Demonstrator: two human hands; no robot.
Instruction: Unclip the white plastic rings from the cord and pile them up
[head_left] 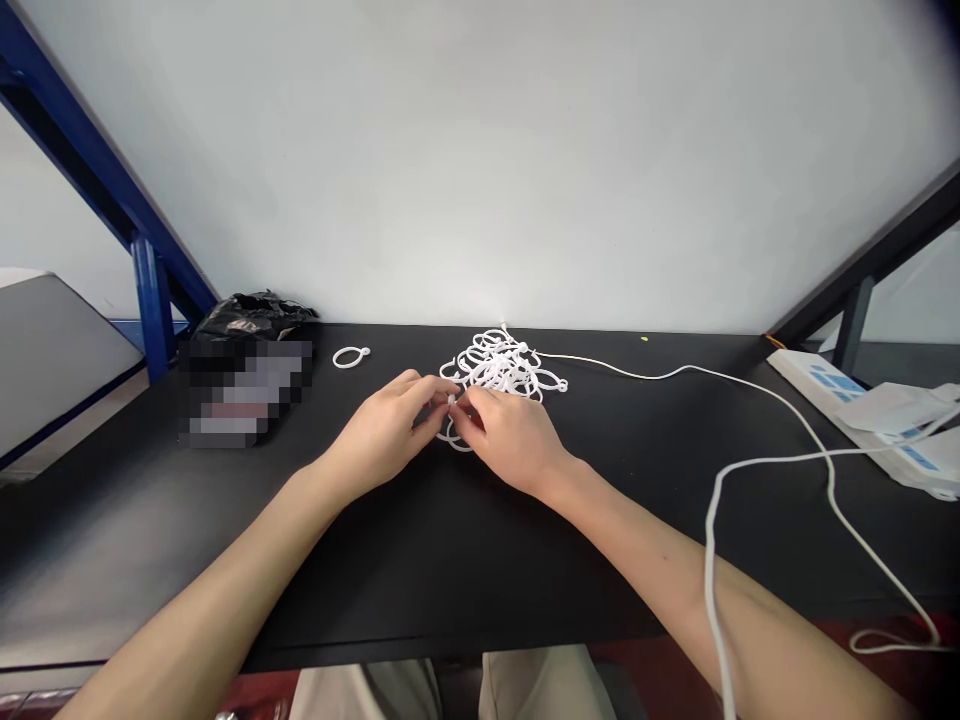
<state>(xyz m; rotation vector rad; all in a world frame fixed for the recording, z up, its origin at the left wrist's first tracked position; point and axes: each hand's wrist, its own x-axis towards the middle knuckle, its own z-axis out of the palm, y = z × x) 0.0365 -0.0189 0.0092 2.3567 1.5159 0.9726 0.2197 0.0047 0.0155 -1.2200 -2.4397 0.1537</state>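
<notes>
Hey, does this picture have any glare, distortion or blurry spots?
Head view: pale sheen at left on the flat black tabletop; head view: pixelated blocks cover an area just below the crumpled black plastic bag; head view: heaped thin white rings blend together, outlines hard to separate.

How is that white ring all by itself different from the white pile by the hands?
The lone ring is one loop; the pile is many overlapping loops. The lone ring's outline shows whole; the pile's loops partly hide one another. The lone ring lies to the left; the pile sits just beyond the left hand and right hand. Both are white, on the black table.
</notes>
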